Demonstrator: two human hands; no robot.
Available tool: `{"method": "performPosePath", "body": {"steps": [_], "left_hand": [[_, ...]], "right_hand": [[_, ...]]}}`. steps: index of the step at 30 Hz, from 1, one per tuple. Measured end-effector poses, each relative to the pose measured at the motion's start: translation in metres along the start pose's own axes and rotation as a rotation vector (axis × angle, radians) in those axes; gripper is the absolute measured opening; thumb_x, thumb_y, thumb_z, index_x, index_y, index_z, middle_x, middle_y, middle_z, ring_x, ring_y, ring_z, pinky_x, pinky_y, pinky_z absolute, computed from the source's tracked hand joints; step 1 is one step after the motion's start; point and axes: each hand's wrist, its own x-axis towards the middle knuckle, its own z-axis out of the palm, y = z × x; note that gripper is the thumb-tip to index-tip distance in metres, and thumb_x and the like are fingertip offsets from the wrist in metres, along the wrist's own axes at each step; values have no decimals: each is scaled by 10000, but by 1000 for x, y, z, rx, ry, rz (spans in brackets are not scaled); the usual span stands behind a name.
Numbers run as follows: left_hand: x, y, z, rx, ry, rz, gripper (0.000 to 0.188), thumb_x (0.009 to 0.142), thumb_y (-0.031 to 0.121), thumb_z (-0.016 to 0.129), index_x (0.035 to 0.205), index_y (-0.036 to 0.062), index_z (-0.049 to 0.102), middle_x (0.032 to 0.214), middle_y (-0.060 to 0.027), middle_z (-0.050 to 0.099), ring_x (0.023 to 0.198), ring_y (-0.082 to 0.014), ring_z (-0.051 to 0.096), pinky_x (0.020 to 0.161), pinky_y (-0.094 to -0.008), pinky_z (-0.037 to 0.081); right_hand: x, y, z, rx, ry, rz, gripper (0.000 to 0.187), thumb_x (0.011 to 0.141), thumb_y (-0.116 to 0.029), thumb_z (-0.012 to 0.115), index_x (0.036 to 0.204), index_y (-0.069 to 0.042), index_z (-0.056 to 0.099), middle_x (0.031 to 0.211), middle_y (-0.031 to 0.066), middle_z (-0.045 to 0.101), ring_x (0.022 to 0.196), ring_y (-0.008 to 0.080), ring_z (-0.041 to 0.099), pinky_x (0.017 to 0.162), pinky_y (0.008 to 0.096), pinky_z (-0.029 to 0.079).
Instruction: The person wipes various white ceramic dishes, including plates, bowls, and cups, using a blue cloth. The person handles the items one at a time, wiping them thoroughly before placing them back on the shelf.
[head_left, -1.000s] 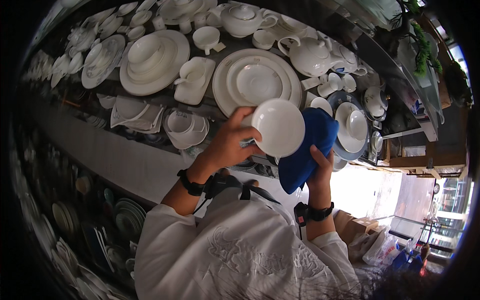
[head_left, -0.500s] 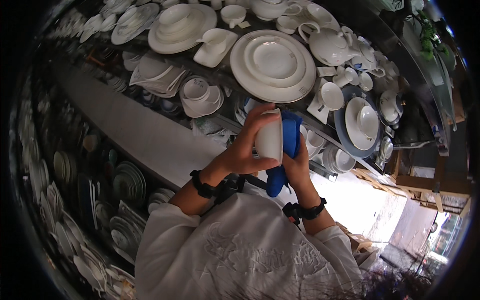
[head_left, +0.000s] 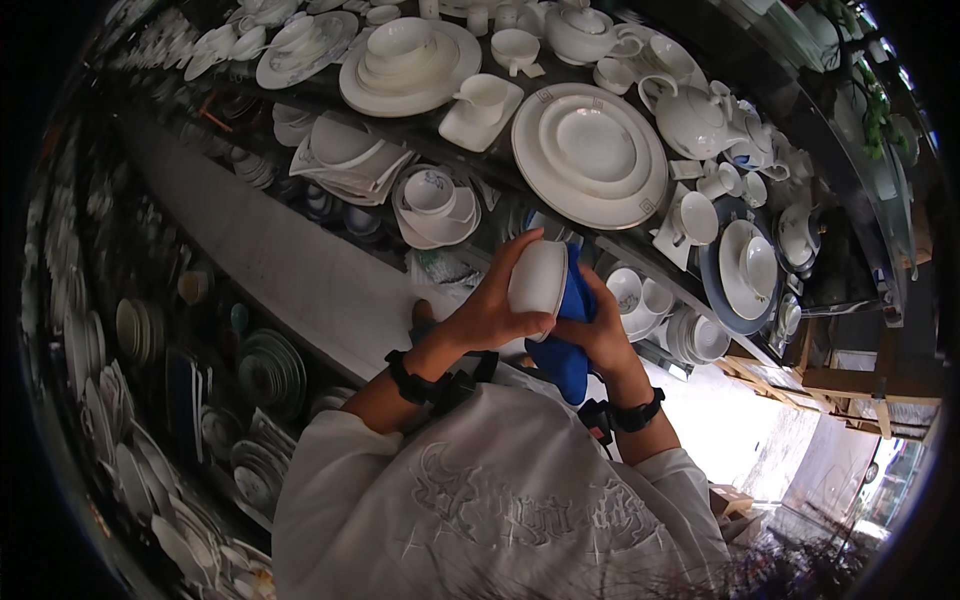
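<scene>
A white bowl point(head_left: 537, 279), tipped on its side, is in my left hand point(head_left: 487, 312), whose fingers and thumb wrap round its outer wall. On the right, my right hand point(head_left: 603, 333) grips a blue cloth point(head_left: 566, 362) and presses it against the bowl's open side. The bowl's inside is hidden by the cloth and hand. Both hands are in front of my chest, below a large stack of white plates point(head_left: 590, 150) on the shelf.
The upper shelf carries white teapots point(head_left: 690, 117), a cup on a square saucer point(head_left: 482, 100) and a blue-rimmed plate point(head_left: 712, 265). Lower down are stacked square dishes point(head_left: 347, 152). Green plates point(head_left: 271, 372) crowd the shelves on the left. A pale aisle floor point(head_left: 270, 250) runs between.
The bowl has tilted slightly in my left hand, and the cloth and right hand have shifted against it. The shelves appear further right in the view.
</scene>
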Motion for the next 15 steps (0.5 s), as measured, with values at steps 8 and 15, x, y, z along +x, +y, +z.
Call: {"method": "performPosePath", "body": {"steps": [8,15], "left_hand": [[11,12,-122,3,-8,-44,960,757,495,737,1466,87,235,1318,-112,432,1196,-235,449,1010,-357,365],[20,13,-219,-195,-89,-167,843,765,444,694,1429,65,341,1259,-97,480,1137,-187,475,977,-311,377]], "right_hand": [[76,0,87,-192,-125,-107,900,646,15,796,1433,-30,363,1296,106,513,1178,202,499,1005,342,402],[126,3,165,-600,-62,-446,680,641,53,692,1288,-41,504,1232,196,479,1136,391,503,951,403,432]]}}
